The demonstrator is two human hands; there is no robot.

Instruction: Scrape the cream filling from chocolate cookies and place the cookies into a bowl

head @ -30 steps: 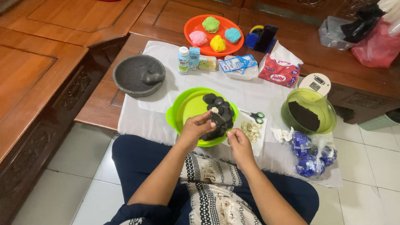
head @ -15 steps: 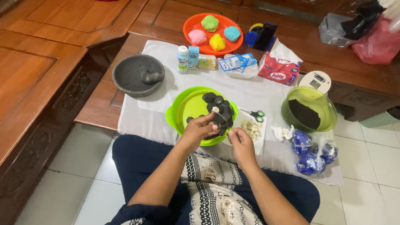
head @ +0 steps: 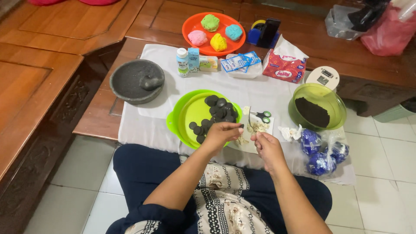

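On the white cloth (head: 268, 93), both hands (head: 222, 133) meet beside the green bowl (head: 186, 113).

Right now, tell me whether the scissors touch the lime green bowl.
Apart. The head view shows white cloth between the scissors and the lime green bowl's rim.

Bare cloth (head: 268, 93) lies open behind the green plate (head: 186, 113); scissors (head: 261, 115) and green bowl (head: 318, 106) crowd the right.

I see dark round cookie wafers (head: 219, 108) lying flat in a lime-green bowl (head: 184, 113), beside pale cream scrapings (head: 258, 127) on a white sheet
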